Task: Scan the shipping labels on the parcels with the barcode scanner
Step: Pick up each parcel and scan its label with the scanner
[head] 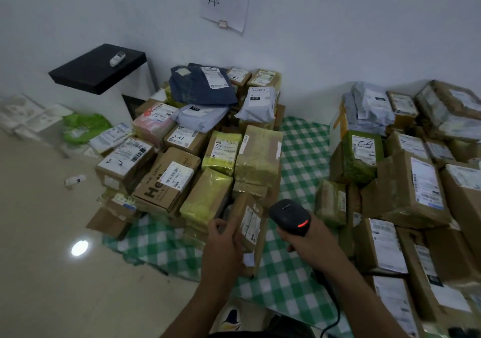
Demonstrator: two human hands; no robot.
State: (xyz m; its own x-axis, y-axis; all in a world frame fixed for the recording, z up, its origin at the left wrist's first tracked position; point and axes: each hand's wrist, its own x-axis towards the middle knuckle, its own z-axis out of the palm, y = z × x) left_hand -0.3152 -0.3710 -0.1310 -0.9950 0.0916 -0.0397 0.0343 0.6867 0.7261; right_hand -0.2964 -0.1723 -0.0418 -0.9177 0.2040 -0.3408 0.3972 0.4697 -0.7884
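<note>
My left hand (226, 249) grips a brown cardboard parcel (253, 253) held on edge above the checked cloth, its white shipping label (250, 223) turned to the right. Just right of it, my right hand (304, 241) holds a black barcode scanner (290, 216) by the handle. The scanner's head sits beside the label and a red light glows on its top. Its black cable (334, 311) hangs down toward the bottom edge.
A heap of labelled parcels (197, 150) lies on the left part of a green-and-white checked cloth (299, 155); a second heap (406, 176) fills the right. A black-topped stand (99, 69) is against the wall at left. Glossy floor (52, 259) spreads at lower left.
</note>
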